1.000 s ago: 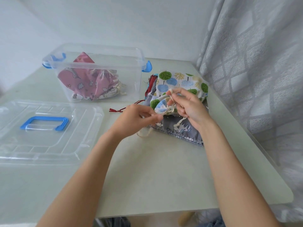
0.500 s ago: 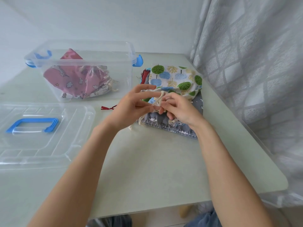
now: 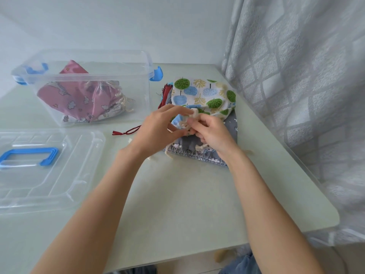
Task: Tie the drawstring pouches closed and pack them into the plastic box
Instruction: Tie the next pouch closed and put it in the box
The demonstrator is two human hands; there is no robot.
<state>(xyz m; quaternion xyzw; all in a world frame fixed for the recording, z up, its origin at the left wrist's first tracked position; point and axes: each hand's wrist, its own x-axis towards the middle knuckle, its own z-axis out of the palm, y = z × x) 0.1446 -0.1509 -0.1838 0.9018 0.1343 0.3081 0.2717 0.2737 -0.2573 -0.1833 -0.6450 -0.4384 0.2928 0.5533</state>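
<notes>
Both hands have drawn together since a moment ago, left hand (image 3: 158, 127) and right hand (image 3: 213, 133) each in a pinching grip on the cream drawstring (image 3: 194, 113) of the white tree-print fabric pouch (image 3: 203, 93) on the pale green desk (image 3: 187, 194). One pink cloud-print pouch (image 3: 79, 99) already lies in the clear plastic box (image 3: 138, 62); others wait.

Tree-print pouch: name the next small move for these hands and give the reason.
Probably pull the cord ends apart to snug the knot. Both hands, left and right, pinch the cream cord at the gathered mouth of the tree-print pouch, which lies on a grey pouch. A loop shows between the fingers, so the tie looks unfinished. The box holds only a pink pouch.
</notes>
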